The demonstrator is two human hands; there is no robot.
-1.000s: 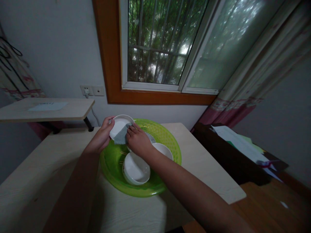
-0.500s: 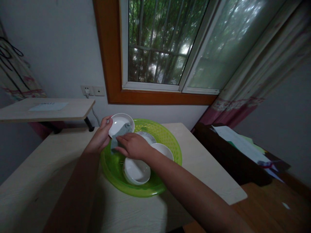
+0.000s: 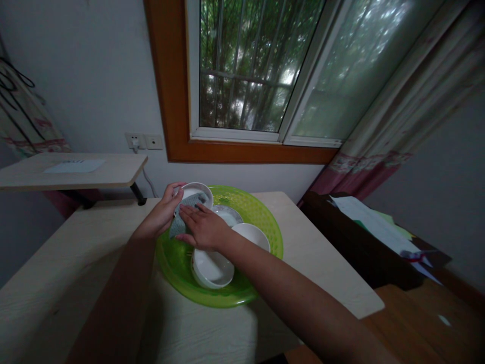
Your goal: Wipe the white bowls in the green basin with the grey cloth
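Observation:
My left hand [image 3: 168, 207] grips the left rim of a white bowl [image 3: 202, 187], thumb on top, and holds it tilted over the back left of a green plastic basin [image 3: 271, 215]. Against the bowl's inside, my right hand [image 3: 204, 227] presses a grey-green cloth [image 3: 177, 228], its fingers fairly straight over it. Part of the cloth hangs down toward the basin. Inside the basin sit a white bowl [image 3: 214, 268] at the front, another white bowl [image 3: 253, 236] at the right, and a white dish [image 3: 229, 215] behind, partly covered by my right hand and forearm.
The basin rests on a pale wooden table [image 3: 322, 263]. A raised shelf [image 3: 22, 174] with a paper on it stands at the left. Behind are a wall socket [image 3: 135, 141] with a plug and a window [image 3: 261, 65]. Papers [image 3: 375, 225] lie on a dark piece of furniture at the right.
The bowl in my left hand has moved slightly right and down and tilted. My right hand has shifted a little left with the cloth, its fingers now straighter.

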